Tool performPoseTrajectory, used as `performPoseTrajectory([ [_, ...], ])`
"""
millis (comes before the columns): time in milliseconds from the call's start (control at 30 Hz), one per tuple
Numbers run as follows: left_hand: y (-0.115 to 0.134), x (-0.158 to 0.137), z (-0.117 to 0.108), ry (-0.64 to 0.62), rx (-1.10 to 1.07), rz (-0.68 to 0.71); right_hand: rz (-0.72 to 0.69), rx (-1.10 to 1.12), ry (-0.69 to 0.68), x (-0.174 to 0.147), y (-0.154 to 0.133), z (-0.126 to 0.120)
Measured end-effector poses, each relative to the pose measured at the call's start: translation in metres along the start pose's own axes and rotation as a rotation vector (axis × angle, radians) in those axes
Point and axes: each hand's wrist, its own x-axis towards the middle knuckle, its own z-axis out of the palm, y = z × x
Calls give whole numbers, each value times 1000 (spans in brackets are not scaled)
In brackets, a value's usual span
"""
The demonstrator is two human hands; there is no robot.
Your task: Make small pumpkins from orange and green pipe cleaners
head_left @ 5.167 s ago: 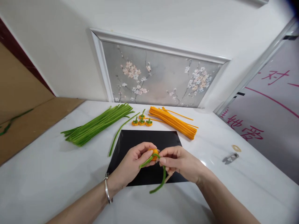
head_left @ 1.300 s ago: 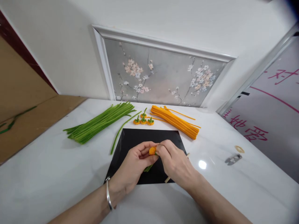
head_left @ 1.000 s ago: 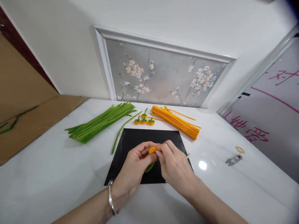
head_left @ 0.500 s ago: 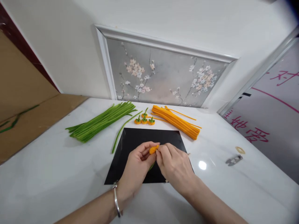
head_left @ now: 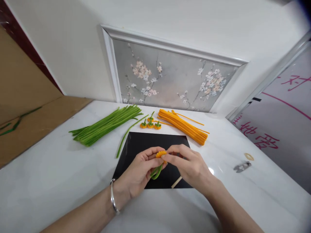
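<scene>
Over a black mat [head_left: 131, 145], my left hand [head_left: 139, 166] is closed on a small ridged orange pipe-cleaner pumpkin [head_left: 160, 154]. A looped green pipe cleaner [head_left: 156, 172] hangs below it, under my left fingers. From the other side, my right hand [head_left: 193, 163] has its thumb and forefinger at the pumpkin's right edge, seemingly pinching it. The other right fingers are loosely bent. Beneath my right hand lies a pale thin stick [head_left: 176, 182], partly hidden.
Several finished orange pumpkins with green tops [head_left: 150, 124] sit behind the mat. Bundles of green pipe cleaners [head_left: 107, 126] and orange pipe cleaners [head_left: 183, 127] flank them. A single green pipe cleaner [head_left: 125, 139] curves beside the mat. Small metal snippers [head_left: 243, 166] lie right, near a yellowish ring [head_left: 249, 156].
The pumpkin has turned so that its ridged side shows. My right fingers have loosened and spread somewhat. More of the green loop and the pale stick are visible.
</scene>
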Motion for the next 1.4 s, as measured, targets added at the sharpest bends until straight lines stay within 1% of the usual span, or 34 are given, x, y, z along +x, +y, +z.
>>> performPoseTrajectory([
  [100, 4, -2, -3, -36, 75, -129, -100, -74, -86, -1, 7, -1],
  [167, 7, -2, -5, -38, 97, -208, -159, -105, -139, 0, 9, -3],
  [233, 11, -2, -7, -70, 121, -275, -203, -137, -183, 1, 9, -5],
  [333, 14, -1, -11, -155, 148, -333, -247, -168, -221, 3, 6, -6],
  [433, 16, 0, -14, -188, 181, -354, -259, -136, -231, 3, 4, -3],
  [500, 17, 0, -15, -196, 199, -366, -250, -92, -239, 3, 4, -2],
  [600, 17, -1, -18, -242, 195, -379, -246, -47, -240, 3, 5, -3],
  [767, 18, 0, -23, -341, 187, -396, -272, -78, -235, 3, 2, -7],
  [900, 20, -1, -25, -430, 204, -405, -276, -69, -237, 3, -1, -4],
  [967, 21, -1, -25, -422, 201, -405, -268, -67, -235, 2, -2, -3],
  [1133, 18, 0, -25, -295, 148, -371, -266, -124, -258, 2, -5, -2],
  [1300, 15, 1, -23, -325, 77, -339, -263, -224, -245, 5, -10, 1],
  [1400, 14, 0, -18, -303, 80, -283, -215, -322, -204, 5, -14, 4],
])
